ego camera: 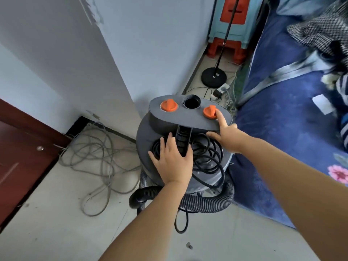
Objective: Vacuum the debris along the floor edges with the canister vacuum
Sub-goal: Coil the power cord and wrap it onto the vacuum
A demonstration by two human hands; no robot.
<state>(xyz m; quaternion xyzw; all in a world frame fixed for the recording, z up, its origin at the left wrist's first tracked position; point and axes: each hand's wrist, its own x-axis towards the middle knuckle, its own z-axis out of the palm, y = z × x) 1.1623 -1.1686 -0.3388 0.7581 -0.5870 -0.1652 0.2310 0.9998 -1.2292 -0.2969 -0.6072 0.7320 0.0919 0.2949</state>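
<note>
The vacuum (pixel 180 140) stands in the middle of the frame. Your left hand (pixel 172 161) lies open on its top, near the handle (pixel 181 138). Your right hand (pixel 226 136) touches the right knob (pixel 210 112) with one finger. It looks heavy and rigid: lift by the handle, not by the loose cord (pixel 207 157).
</note>
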